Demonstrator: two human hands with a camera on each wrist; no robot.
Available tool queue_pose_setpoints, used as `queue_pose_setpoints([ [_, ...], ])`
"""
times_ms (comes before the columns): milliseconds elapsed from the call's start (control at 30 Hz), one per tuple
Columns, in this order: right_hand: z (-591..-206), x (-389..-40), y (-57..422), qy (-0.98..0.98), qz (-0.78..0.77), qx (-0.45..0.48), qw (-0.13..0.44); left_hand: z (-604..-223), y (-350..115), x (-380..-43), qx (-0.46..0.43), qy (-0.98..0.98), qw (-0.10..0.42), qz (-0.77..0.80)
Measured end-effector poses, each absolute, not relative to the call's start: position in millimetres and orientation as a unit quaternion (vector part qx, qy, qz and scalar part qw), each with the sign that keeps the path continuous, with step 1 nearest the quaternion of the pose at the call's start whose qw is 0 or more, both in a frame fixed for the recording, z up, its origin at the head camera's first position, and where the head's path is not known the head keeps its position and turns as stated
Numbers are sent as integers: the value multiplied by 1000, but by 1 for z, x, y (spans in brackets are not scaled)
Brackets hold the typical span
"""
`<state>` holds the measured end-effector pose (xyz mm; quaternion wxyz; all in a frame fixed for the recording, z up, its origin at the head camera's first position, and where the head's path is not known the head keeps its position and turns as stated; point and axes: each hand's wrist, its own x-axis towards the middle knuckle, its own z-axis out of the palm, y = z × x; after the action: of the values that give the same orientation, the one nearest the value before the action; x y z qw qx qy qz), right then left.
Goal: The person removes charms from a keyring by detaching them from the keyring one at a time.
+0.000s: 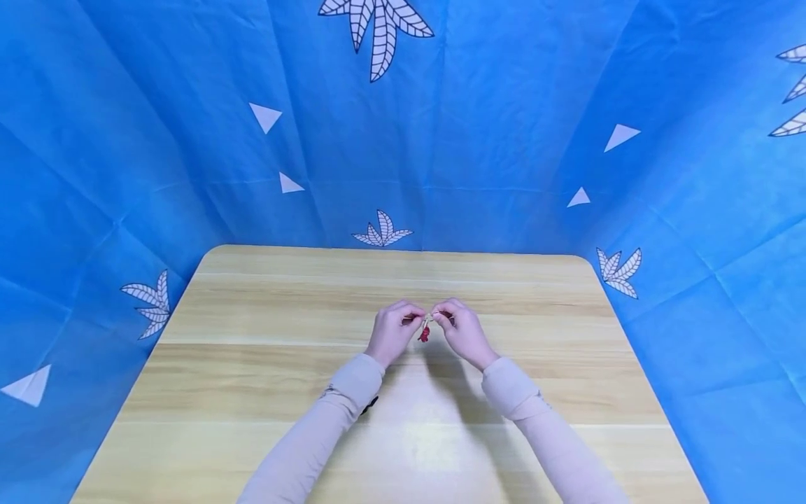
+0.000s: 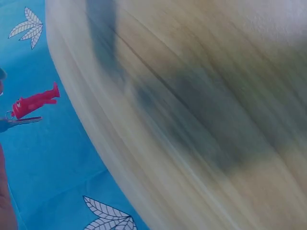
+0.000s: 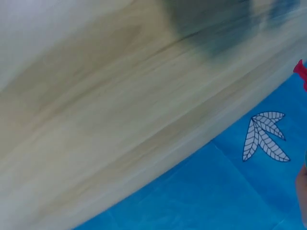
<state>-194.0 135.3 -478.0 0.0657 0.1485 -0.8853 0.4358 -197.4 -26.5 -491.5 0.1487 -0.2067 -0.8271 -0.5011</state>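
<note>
In the head view a small red figurine charm (image 1: 425, 334) dangles between the two hands, above the table. My left hand (image 1: 392, 332) pinches one side of the keyring it hangs from, with thumb and fingertips curled in. From the other side my right hand (image 1: 464, 333) pinches the same keyring. In the left wrist view the red figurine (image 2: 36, 103) appears beside a metal key (image 2: 25, 121) with a blue head. Only part of the figurine (image 3: 301, 71) enters the right wrist view. Fingers hide most of the ring.
A wood-grain table (image 1: 264, 378) with rounded far corners lies beneath both arms. Blue cloth (image 1: 504, 140) printed with white leaves and triangles surrounds it at the back and sides. Shadows of the arms fall on the tabletop.
</note>
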Motion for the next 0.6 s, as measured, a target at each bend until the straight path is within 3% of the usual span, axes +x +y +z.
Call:
queue_pose_setpoints([
  [367, -474, -197, 141, -891, 418, 173, 41, -487, -35, -204, -216, -812, -14, -542],
  [600, -479, -198, 136, -876, 452, 166, 13, -487, -42, -203, -187, -809, -47, -555],
])
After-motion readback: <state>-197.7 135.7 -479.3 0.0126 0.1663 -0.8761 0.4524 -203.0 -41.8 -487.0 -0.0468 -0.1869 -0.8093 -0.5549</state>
